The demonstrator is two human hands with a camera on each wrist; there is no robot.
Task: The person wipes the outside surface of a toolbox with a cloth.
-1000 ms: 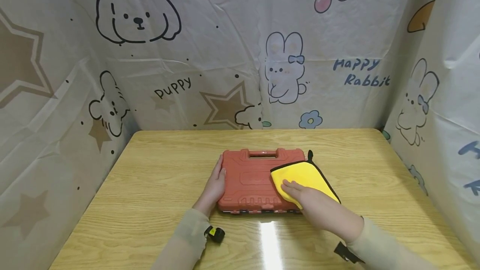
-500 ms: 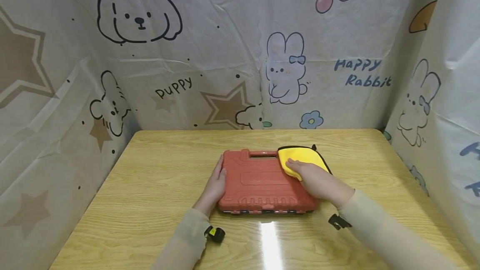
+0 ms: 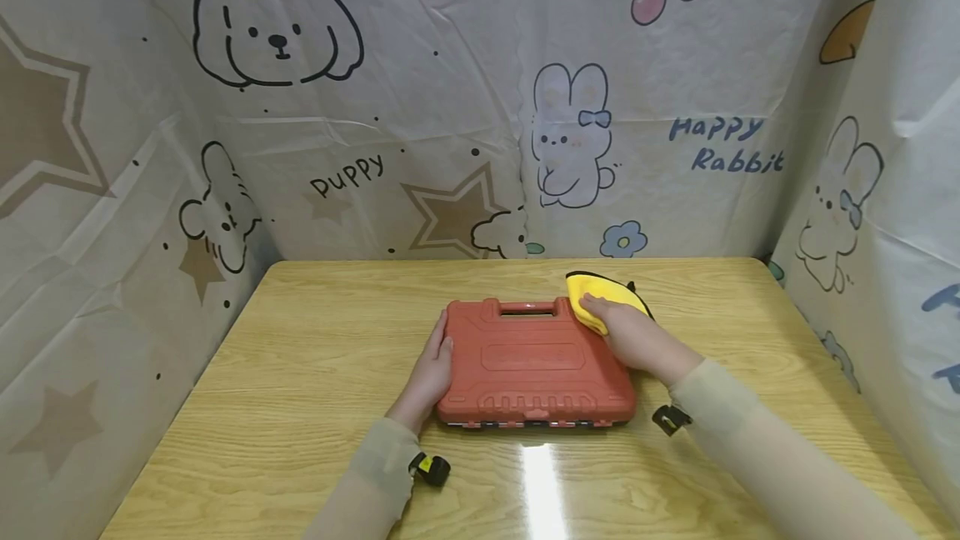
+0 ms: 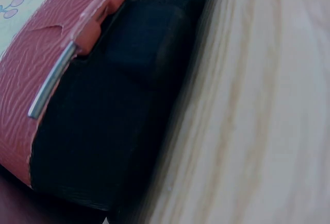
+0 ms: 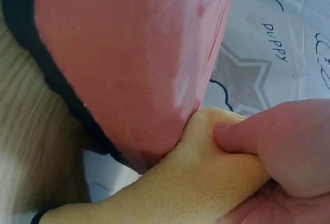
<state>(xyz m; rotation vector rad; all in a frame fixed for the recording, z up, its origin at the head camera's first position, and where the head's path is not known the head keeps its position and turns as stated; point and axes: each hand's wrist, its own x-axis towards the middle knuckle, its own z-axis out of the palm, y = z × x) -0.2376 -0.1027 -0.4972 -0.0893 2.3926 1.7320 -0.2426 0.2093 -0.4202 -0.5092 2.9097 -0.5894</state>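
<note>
A red plastic carrying case point(image 3: 532, 365) lies flat on the table, its handle at the far edge. In the left wrist view the case's red lid point(image 4: 31, 64) sits above a black base point(image 4: 98, 131), with a metal hinge pin point(image 4: 51, 82) along the seam. My left hand point(image 3: 431, 369) rests against the case's left side with fairly straight fingers. At the far right corner my right hand point(image 3: 637, 336) holds a yellow cleaning cloth point(image 3: 596, 294) with black edging. Up close, the thumb point(image 5: 240, 134) pinches the cloth point(image 5: 175, 183) against the case's edge; the other fingers are mostly hidden.
A wood-grain table point(image 3: 300, 340) spreads around the case. Behind it and at both sides hangs a printed cloth backdrop point(image 3: 420, 107) with cartoon animals and stars. Black wrist cameras sit on both sleeves.
My right hand has slid the cloth away from me, from the middle right of the lid to its far right corner, where it bunches up. The left hand and the case stay put.
</note>
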